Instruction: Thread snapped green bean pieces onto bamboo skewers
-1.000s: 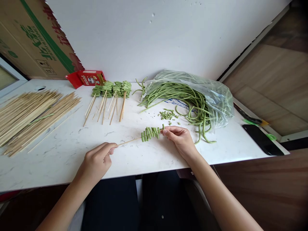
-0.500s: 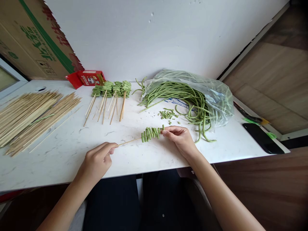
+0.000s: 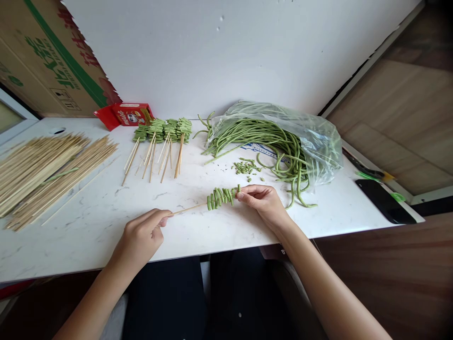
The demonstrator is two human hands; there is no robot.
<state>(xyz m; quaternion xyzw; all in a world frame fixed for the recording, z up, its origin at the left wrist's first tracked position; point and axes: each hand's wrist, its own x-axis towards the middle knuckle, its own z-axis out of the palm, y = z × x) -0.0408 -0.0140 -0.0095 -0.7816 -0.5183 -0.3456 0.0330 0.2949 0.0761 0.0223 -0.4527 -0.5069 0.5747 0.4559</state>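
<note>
My left hand pinches the bare end of a bamboo skewer between thumb and fingers. Short cut pieces of long bean are threaded crosswise in a row along the skewer's other half. At that far end, my right hand is closed, thumb and forefinger on one bean piece that stands upright there. Those fingertips hide the skewer's point. Beyond my hands, finished skewers of bean pieces lie stacked side by side, their bare sticks pointing toward me.
Loose bamboo skewers lie at the left. A clear plastic bag of long beans sits at the back right, with small bean ends before it. A red box stands against the wall; a black phone lies near the right edge.
The view has shifted very slightly. Both hands keep the same hold on the skewer and the bean piece.
</note>
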